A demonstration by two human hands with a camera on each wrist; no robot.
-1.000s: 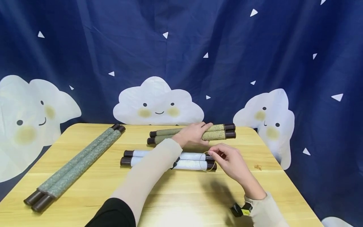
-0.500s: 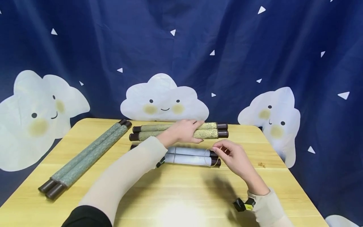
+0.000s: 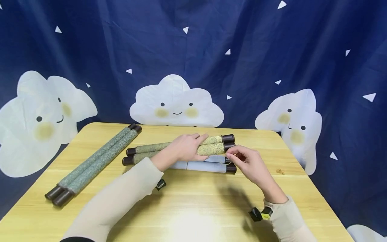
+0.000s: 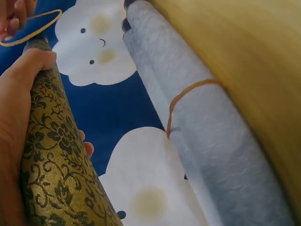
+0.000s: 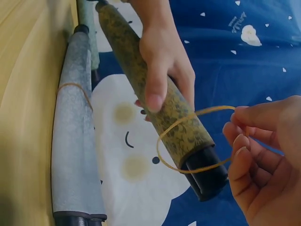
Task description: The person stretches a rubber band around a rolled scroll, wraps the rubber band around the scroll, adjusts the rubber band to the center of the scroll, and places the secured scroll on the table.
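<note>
My left hand (image 3: pixel 185 148) grips a gold scroll (image 3: pixel 211 149) with a dark floral pattern and dark end knobs, rolled from both ends into two rolls side by side. It is raised and tilted in the right wrist view. Between thumb and fingertips, my right hand (image 3: pixel 249 164) pinches a yellow rubber band (image 5: pixel 211 109). The band hangs as a wide loop that overlaps the scroll's right end in the right wrist view. Below, a pale blue-white scroll (image 3: pixel 208 166) lies on the table, with a rubber band (image 4: pixel 188 88) around its middle. The gold scroll partly hides it in the head view.
A long grey-green scroll (image 3: pixel 99 161) lies slantwise on the left of the wooden table (image 3: pixel 181 198). Several loose rubber bands (image 3: pixel 280 171) sit in a small heap at the right. Behind the table hangs a dark blue curtain (image 3: pixel 235 27) with clouds.
My left hand has brought the gold scroll left and nearer, over the pale scroll, its right end now close by my right hand. The right hand keeps its pinch on the rubber band.
</note>
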